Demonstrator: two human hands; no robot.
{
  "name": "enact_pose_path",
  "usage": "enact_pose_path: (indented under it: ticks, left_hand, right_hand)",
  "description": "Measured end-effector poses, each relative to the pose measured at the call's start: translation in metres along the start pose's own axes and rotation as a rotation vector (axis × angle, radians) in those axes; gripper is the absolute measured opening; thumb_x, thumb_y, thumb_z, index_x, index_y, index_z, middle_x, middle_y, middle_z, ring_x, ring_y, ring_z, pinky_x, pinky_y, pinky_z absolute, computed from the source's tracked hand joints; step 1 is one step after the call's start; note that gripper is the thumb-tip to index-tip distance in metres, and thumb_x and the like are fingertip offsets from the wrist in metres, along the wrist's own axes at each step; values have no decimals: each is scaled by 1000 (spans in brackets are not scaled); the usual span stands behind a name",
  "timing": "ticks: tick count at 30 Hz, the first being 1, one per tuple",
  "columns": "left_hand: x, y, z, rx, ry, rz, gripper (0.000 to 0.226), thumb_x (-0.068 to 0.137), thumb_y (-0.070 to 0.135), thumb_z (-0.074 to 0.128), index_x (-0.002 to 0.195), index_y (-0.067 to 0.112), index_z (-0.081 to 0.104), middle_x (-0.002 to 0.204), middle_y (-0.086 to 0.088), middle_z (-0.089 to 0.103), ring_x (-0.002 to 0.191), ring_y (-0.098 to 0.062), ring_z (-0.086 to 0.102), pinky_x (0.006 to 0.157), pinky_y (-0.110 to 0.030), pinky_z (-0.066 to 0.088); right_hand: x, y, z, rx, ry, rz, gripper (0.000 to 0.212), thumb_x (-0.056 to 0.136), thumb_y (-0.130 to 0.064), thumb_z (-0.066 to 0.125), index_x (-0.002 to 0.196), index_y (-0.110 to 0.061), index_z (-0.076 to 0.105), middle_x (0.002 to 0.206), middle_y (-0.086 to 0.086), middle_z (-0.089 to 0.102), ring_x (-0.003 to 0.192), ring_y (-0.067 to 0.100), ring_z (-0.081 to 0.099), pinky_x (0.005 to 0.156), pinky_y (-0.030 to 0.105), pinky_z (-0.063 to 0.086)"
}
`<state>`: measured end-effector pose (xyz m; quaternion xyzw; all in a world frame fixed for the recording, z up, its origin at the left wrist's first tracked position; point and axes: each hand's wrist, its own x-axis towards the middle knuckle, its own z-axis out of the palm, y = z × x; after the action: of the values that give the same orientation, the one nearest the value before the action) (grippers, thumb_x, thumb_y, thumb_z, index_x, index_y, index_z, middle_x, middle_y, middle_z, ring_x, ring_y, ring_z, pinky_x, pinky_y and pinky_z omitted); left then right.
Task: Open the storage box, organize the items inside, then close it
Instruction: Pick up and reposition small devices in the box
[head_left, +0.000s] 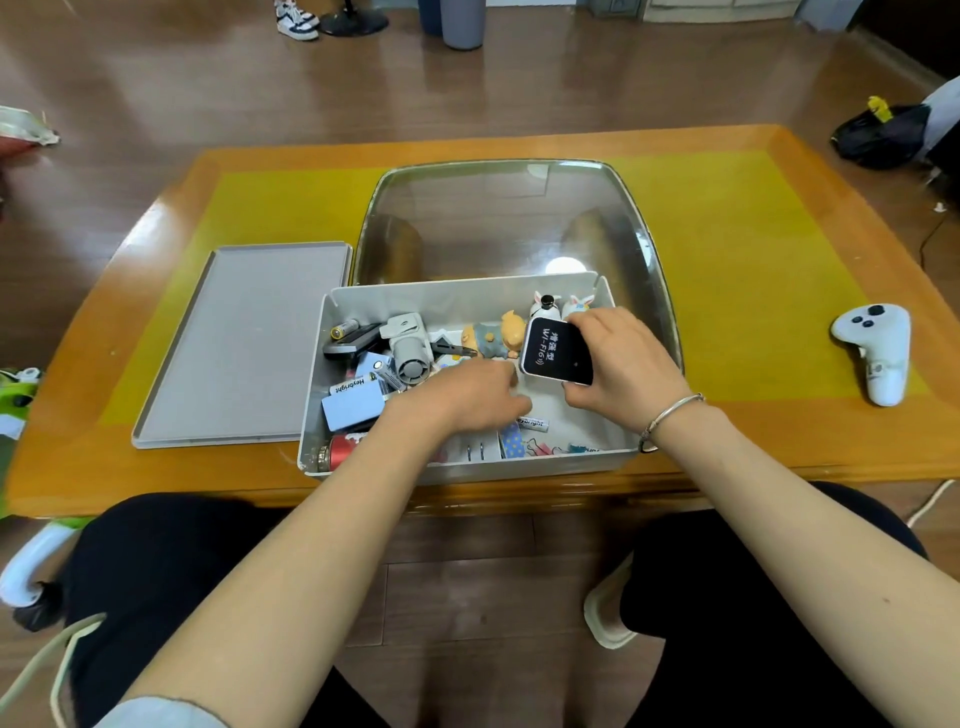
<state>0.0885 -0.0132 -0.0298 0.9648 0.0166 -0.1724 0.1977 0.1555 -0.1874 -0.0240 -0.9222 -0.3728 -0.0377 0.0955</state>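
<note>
**Sorting under way inside the open box**

Wooden flooring runs behind a low orange-brown table (727, 431) with a yellow mat, and the person sits at its near edge. From the head camera, the white storage box (467, 470) stands open right in front of them; its grey lid (249, 338) lies flat on the table well out beyond the left hand's outer side, and a clear dome cover (509, 218) stands just behind the box.

The right hand (623, 364) is clamped on a black-faced Wi-Fi device (557, 352), thumb below and fingers over the top, holding it tilted above the box's right half. Its long axis runs from near-right to far-left, screen facing the left hand.

The left hand (467, 395) reaches in beside it, fingers curled down toward the box floor; whether they grip anything I cannot tell. Left of that hand lie the small grey fan (410, 348), batteries (345, 328) and a blue card (352, 410); ahead of the right hand stand little figurines (498, 335). Free floor for the device seems to lie directly beneath the right hand, the nearer one.
</note>
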Motion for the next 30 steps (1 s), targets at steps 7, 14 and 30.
enact_pose_path:
  ticks: [7,14,30]
  left_hand:
    - [-5,6,12,318,-137,128,60,88,70,31,133,36,53,138,1,51,126,-22,35,101,-46,26]
    - [-13,7,9,367,-107,132,65,82,79,33,118,35,63,116,-1,57,111,-21,41,90,-41,28]
    - [-12,9,17,346,-50,118,69,84,76,34,136,32,44,128,-7,55,122,-27,42,103,-50,26]
  right_hand:
    - [11,-12,2,-181,-208,11,59,68,-34,71,119,-10,50,116,11,51,107,28,47,92,35,38]
    - [14,-18,8,-194,-360,12,50,67,-35,73,108,-13,55,110,8,52,103,26,52,82,35,45]
    - [0,-33,9,-224,-623,148,49,84,-15,64,130,-16,48,124,12,50,113,31,55,89,38,47]
